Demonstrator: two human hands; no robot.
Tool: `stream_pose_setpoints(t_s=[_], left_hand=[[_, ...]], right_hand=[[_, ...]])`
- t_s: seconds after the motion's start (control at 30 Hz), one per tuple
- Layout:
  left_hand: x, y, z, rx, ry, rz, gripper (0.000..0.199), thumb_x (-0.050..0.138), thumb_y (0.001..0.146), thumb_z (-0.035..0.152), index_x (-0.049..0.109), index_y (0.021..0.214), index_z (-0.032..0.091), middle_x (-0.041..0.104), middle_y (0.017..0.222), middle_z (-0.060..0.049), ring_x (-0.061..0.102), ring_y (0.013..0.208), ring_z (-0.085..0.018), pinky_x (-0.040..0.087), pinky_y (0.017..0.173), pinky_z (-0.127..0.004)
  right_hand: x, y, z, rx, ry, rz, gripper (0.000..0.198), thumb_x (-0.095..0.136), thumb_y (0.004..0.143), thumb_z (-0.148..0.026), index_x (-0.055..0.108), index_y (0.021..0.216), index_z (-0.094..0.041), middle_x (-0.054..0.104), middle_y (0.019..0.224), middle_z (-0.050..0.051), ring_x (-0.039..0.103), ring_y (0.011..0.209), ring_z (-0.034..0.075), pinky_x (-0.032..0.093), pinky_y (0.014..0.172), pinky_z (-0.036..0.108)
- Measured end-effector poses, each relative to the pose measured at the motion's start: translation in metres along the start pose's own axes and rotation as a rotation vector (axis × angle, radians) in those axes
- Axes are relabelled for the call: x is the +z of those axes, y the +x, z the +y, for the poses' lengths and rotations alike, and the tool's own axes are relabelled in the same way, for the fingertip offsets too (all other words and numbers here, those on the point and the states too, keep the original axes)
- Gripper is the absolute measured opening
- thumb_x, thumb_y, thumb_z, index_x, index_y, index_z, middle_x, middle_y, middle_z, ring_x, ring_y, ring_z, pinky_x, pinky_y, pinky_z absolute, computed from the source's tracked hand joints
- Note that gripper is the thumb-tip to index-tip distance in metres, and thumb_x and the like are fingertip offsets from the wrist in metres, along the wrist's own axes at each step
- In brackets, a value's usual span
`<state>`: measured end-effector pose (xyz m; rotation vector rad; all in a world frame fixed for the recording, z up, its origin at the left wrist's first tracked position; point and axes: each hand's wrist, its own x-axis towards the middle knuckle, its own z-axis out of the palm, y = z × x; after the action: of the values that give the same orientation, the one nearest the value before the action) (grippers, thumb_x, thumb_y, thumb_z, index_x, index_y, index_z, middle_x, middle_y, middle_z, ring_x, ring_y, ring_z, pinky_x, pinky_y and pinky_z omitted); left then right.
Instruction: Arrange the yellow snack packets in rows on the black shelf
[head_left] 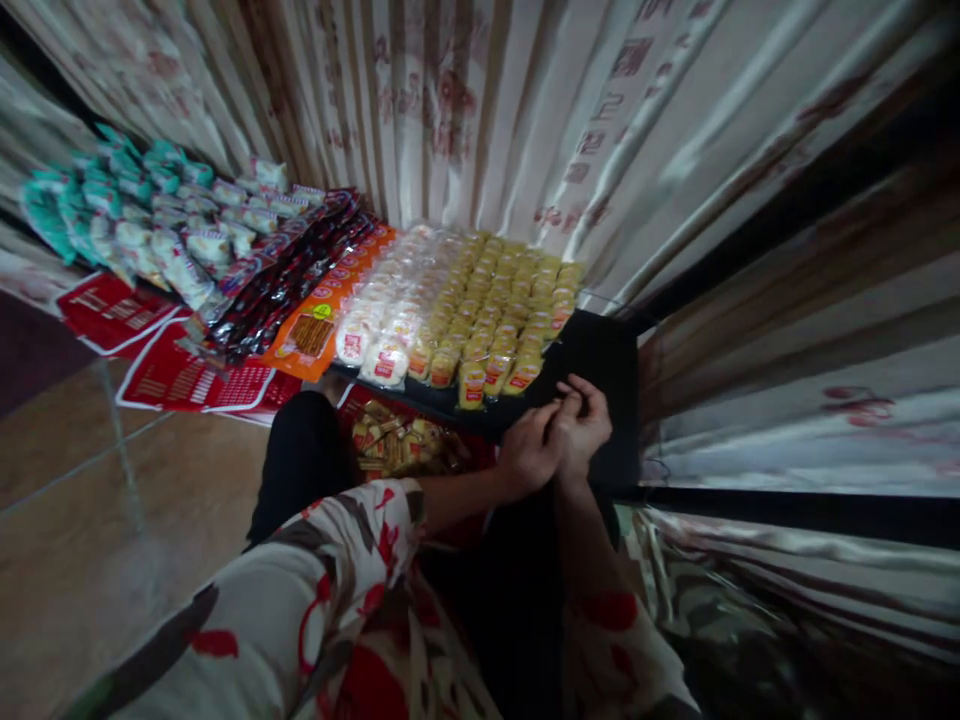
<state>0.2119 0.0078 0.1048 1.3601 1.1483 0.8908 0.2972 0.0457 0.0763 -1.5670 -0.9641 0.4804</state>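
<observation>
Resting together above the near right part of the black table (604, 350), the left hand (529, 450) and the right hand (583, 425) touch each other, fingers partly curled; whether anything small lies between them I cannot tell. Just beyond them, slightly to the left, stand the yellow packets (496, 315), in close rows running from the near edge toward the curtain (450, 110). Each looks light, a small filling in thin clear film that is probably slick to the touch (the shine suggests as much). What is inside seems likely to be crumbly, so a gentle pinch on both sides should suit better than a squeeze from above. The near ends of the rows offer the easiest hold, since farther in, neighbours crowd each packet. Left of them, the white packets (394, 300) look similarly light and breakable. The orange bag (322, 318) beyond those lies flat and seems floppy, best taken by an edge. Below the table's near edge, a loose heap of snacks (409, 440) probably slides easily.
</observation>
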Motion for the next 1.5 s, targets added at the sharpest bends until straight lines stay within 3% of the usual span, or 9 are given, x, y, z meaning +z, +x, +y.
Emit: stream_pose_setpoints(t_s=[0.1, 0.17, 0.23, 0.33, 0.43, 0.53, 0.7, 1.03, 1.5], left_hand=[[-0.039, -0.048, -0.019, 0.098, 0.091, -0.091, 0.034, 0.037, 0.092, 0.023, 0.059, 0.118, 0.016, 0.062, 0.119, -0.008, 0.056, 0.112, -0.018, 0.041, 0.103, -0.031], [-0.070, -0.075, -0.036, 0.046, 0.183, -0.166, 0.034, 0.037, 0.092, 0.024, 0.058, 0.118, 0.017, 0.063, 0.120, -0.007, 0.057, 0.110, -0.017, 0.043, 0.101, -0.031], [-0.101, -0.093, -0.055, -0.136, 0.349, -0.141, 0.032, 0.044, 0.088, 0.023, 0.060, 0.114, 0.016, 0.064, 0.117, -0.007, 0.059, 0.108, -0.018, 0.044, 0.098, -0.031], [-0.142, -0.101, -0.082, -0.414, 0.649, -0.058, 0.033, 0.046, 0.085, 0.018, 0.060, 0.115, 0.013, 0.063, 0.117, -0.011, 0.059, 0.108, -0.020, 0.045, 0.097, -0.031], [-0.174, -0.097, -0.101, -0.463, 0.983, -0.090, 0.033, 0.043, 0.086, 0.016, 0.060, 0.115, 0.014, 0.061, 0.121, -0.010, 0.055, 0.114, -0.019, 0.042, 0.100, -0.027], [-0.193, -0.094, -0.114, -0.475, 1.160, -0.196, 0.034, 0.047, 0.086, 0.022, 0.060, 0.117, 0.013, 0.060, 0.122, -0.013, 0.052, 0.118, -0.022, 0.040, 0.102, -0.029], [-0.198, -0.092, -0.130, -0.564, 1.249, -0.331, 0.034, 0.053, 0.084, 0.023, 0.063, 0.114, 0.011, 0.059, 0.123, -0.019, 0.050, 0.121, -0.031, 0.047, 0.091, -0.039], [-0.191, -0.081, -0.141, -0.650, 1.346, -0.450, 0.030, 0.049, 0.088, 0.028, 0.068, 0.103, 0.011, 0.069, 0.103, -0.019, 0.063, 0.105, -0.026, 0.048, 0.088, -0.035], [-0.192, -0.071, -0.150, -0.776, 1.257, -0.496, 0.036, 0.045, 0.089, 0.038, 0.063, 0.113, 0.020, 0.066, 0.119, -0.012, 0.062, 0.109, -0.022, 0.049, 0.087, -0.029]], right_hand=[[-0.001, -0.049, -0.023, -0.075, 0.105, 0.124, 0.020, 0.046, 0.085, -0.030, 0.061, 0.092, -0.019, 0.066, 0.094, 0.010, 0.064, 0.076, 0.019, 0.050, 0.067, 0.034], [0.003, -0.082, -0.027, -0.134, 0.129, 0.125, 0.018, 0.045, 0.086, -0.029, 0.060, 0.086, -0.019, 0.066, 0.090, 0.007, 0.063, 0.074, 0.016, 0.050, 0.066, 0.031], [0.015, -0.114, -0.022, -0.177, 0.069, -0.061, 0.019, 0.043, 0.087, -0.026, 0.060, 0.083, -0.019, 0.066, 0.085, 0.005, 0.063, 0.080, 0.017, 0.051, 0.072, 0.032], [0.041, -0.156, 0.001, -0.163, -0.062, -0.541, 0.021, 0.044, 0.085, -0.022, 0.064, 0.089, -0.019, 0.068, 0.092, 0.007, 0.063, 0.090, 0.019, 0.048, 0.087, 0.037], [0.072, -0.191, 0.030, 0.059, -0.110, -0.838, 0.022, 0.048, 0.079, -0.018, 0.065, 0.092, -0.018, 0.069, 0.100, 0.011, 0.061, 0.099, 0.023, 0.044, 0.095, 0.040], [0.098, -0.215, 0.057, 0.322, -0.050, -0.964, 0.023, 0.052, 0.071, -0.012, 0.066, 0.088, -0.018, 0.068, 0.104, 0.011, 0.060, 0.102, 0.024, 0.040, 0.101, 0.042], [0.114, -0.237, 0.091, 0.530, 0.065, -0.956, 0.020, 0.055, 0.070, -0.014, 0.064, 0.087, -0.019, 0.069, 0.095, 0.005, 0.062, 0.094, 0.019, 0.044, 0.097, 0.039], [0.114, -0.233, 0.111, 0.932, 0.372, -0.809, 0.025, 0.067, 0.068, -0.026, 0.060, 0.091, -0.019, 0.066, 0.083, 0.001, 0.066, 0.074, 0.015, 0.053, 0.083, 0.036], [0.109, -0.224, 0.102, 1.030, 0.398, -0.737, 0.019, 0.071, 0.065, -0.021, 0.062, 0.082, -0.020, 0.067, 0.071, 0.000, 0.065, 0.069, 0.015, 0.054, 0.077, 0.031]])
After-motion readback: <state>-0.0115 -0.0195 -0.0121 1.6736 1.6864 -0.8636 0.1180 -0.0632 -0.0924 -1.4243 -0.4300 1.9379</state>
